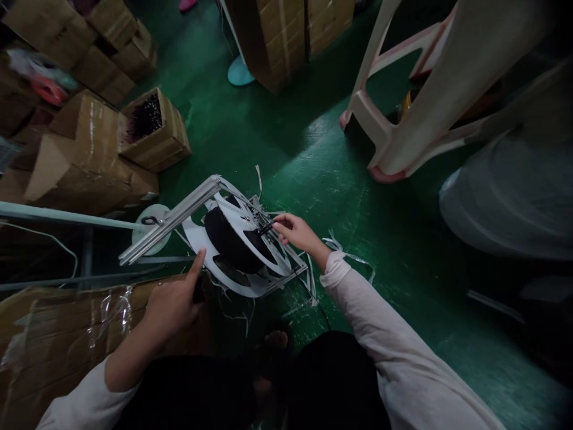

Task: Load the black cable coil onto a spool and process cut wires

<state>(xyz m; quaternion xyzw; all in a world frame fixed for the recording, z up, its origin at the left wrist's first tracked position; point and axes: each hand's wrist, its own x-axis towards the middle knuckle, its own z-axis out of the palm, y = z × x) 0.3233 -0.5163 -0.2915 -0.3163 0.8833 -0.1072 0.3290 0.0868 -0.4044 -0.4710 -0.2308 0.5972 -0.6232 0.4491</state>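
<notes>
A large reel with white flanges [262, 289] and dark material wound round its core [226, 242] sits tilted in a metal frame [172, 221] on the floor. My left hand [174, 301] is at the reel's near left side. Its index finger stretches out to the white rim, apparently touching it, while the other fingers bend under and are partly hidden. On the right, my right hand [293, 232] pinches a small black part [265, 228] beside the reel's hub. What this part is exactly, I cannot make out.
Cardboard boxes [94, 149] stand at the left, one small open box [154, 134] holding dark pieces. Another carton [67, 334] lies close at lower left. A white plastic stool [385, 137] stands at upper right. Loose strips [353, 257] trail across the green floor [286, 131].
</notes>
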